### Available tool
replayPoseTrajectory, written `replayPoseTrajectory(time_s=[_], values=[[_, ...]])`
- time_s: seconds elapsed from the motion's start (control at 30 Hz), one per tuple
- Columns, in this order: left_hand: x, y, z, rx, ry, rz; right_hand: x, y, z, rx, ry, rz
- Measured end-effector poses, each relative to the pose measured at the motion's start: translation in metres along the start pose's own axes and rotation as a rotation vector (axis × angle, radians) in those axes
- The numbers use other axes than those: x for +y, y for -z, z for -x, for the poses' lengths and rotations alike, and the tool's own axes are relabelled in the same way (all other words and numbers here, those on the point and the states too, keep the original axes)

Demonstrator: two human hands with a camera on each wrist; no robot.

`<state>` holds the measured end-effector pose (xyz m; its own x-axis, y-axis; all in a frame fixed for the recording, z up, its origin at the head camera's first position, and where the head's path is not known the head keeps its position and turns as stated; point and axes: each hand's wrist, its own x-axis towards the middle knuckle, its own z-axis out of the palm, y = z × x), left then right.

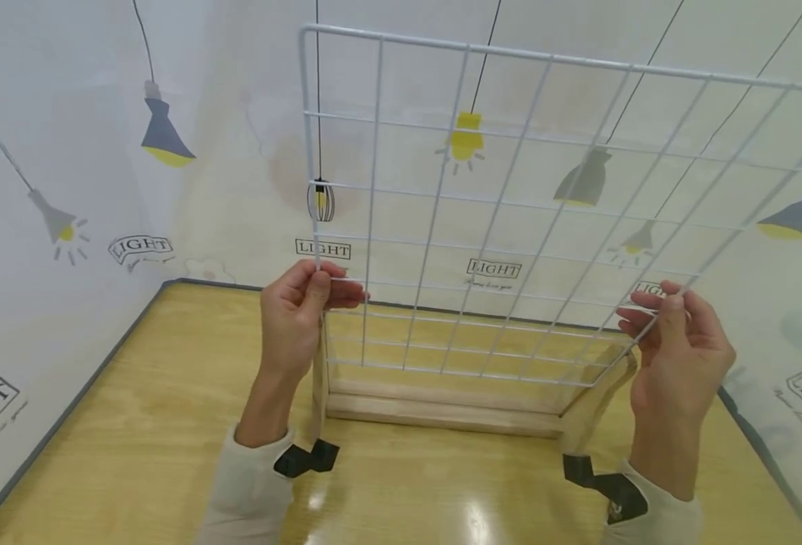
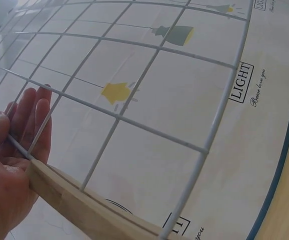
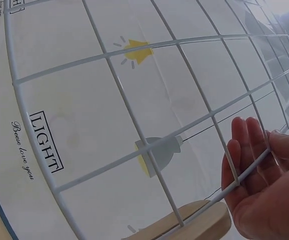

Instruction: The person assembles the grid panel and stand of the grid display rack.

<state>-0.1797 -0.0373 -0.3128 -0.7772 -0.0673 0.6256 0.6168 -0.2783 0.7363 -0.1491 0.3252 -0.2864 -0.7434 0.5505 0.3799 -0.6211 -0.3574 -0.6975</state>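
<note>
A pale wall (image 1: 237, 182) printed with hanging lamps (image 1: 166, 130) backs a glossy wood-grain table (image 1: 169, 378). Above the table tilts a white wire grid (image 3: 147, 147), its lower end beside a wooden stand (image 1: 441, 416). The left hand (image 1: 298, 314) and right hand (image 1: 680, 352) pinch the grid's opposite side wires.
</note>
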Motion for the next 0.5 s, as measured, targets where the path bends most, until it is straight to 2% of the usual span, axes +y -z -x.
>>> replayPoseTrajectory(time_s=[0.17, 0.5], values=[[0.0001, 0.0011, 0.0049, -0.009, 0.003, -0.014, 0.0013, 0.0044, 0.0033, -0.004, 0.004, 0.018], [0.0018, 0.0013, -0.0019, -0.035, -0.003, 0.006, 0.0023, 0.0016, -0.0012, -0.023, 0.03, -0.027]])
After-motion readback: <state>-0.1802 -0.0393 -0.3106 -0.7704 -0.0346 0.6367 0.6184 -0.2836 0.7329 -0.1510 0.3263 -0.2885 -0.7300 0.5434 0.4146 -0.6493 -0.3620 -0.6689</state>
